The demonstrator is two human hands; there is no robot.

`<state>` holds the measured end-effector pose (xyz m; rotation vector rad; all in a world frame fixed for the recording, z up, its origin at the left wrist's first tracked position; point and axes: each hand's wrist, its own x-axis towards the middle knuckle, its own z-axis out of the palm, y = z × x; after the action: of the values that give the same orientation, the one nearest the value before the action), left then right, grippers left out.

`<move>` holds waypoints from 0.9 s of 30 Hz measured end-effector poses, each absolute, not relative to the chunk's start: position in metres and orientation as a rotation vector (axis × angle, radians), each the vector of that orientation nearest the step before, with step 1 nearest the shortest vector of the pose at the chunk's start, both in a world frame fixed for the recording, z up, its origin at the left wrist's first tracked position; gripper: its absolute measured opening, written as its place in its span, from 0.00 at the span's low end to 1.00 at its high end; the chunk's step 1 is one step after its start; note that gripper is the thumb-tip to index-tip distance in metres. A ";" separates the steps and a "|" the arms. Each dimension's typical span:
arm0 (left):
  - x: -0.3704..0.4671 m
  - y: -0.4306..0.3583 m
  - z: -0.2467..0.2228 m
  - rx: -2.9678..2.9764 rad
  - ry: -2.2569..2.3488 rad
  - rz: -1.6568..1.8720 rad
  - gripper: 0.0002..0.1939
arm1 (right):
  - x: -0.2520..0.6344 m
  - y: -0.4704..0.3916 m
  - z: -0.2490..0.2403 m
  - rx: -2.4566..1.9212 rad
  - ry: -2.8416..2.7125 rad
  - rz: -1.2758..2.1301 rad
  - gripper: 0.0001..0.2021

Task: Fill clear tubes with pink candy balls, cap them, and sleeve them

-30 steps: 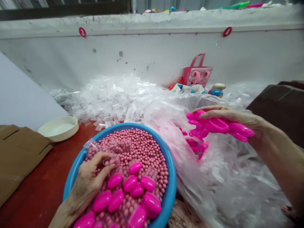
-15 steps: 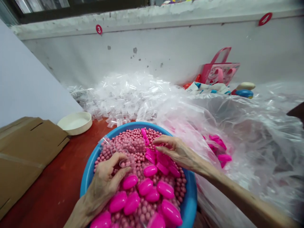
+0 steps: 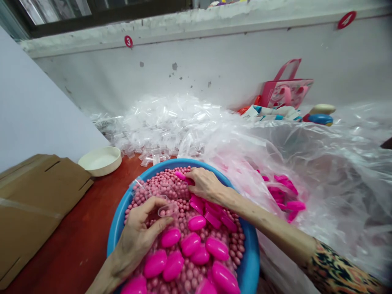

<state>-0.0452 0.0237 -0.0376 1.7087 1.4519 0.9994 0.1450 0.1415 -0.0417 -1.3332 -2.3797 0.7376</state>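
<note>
A blue tub [image 3: 114, 228] is filled with small pink balls [image 3: 167, 174]. Inside its left half, my left hand [image 3: 142, 226] is closed around a clear plastic tube [image 3: 168, 210] whose open oval end shows pink balls inside. At the far side of the tub, my right hand [image 3: 205, 183] pinches a bright pink plastic cap [image 3: 180, 175]; the fingers partly cover it. Below that hand lie several more pink caps [image 3: 212, 214]. Glossy pink oval caps [image 3: 173, 265] sit across the near part of the tub, some seemingly on clear tubes among the balls.
Clear plastic tubes [image 3: 165, 122] are heaped along the wall. To the right, a clear plastic bag [image 3: 337, 175] holds pink pieces [image 3: 284, 190]. A round white dish [image 3: 101, 161] and a cardboard box [image 3: 39, 204] stand left on the red table [image 3: 76, 237]. A pink bag [image 3: 284, 90] stands behind.
My right hand has moved left and away from me, and now has the pink cap that lay on the balls. My left hand stays on the tube. The view has shifted slightly.
</note>
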 end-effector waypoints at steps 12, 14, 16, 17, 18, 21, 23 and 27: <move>-0.016 0.038 -0.009 1.351 1.127 0.967 0.05 | 0.168 0.092 0.000 -1.025 -1.575 1.379 0.13; -0.015 0.039 -0.011 1.321 1.104 0.976 0.05 | 0.165 0.084 0.002 -0.923 -1.332 1.558 0.10; -0.017 0.040 -0.013 1.321 1.107 0.987 0.06 | 0.162 0.078 0.000 -0.839 -1.148 1.679 0.09; -0.017 0.039 -0.015 1.319 1.109 0.988 0.05 | 0.160 0.076 -0.002 -0.819 -1.109 1.702 0.09; -0.018 0.039 -0.016 1.306 1.104 0.980 0.05 | 0.157 0.075 -0.004 -0.804 -1.079 1.711 0.09; -0.020 0.036 -0.015 1.228 1.050 0.936 0.05 | 0.150 0.070 -0.011 -0.773 -0.997 1.703 0.09; -0.021 0.035 -0.013 1.183 0.987 0.921 0.04 | 0.147 0.066 -0.014 -0.789 -0.969 1.641 0.10; -0.022 0.035 -0.009 1.102 0.854 0.902 0.04 | 0.146 0.055 -0.010 -0.881 -1.213 1.344 0.07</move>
<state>-0.0218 0.0345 -0.0094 1.1024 0.8538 0.9024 0.1460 0.0551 -0.0101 -0.8806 -1.2125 1.3440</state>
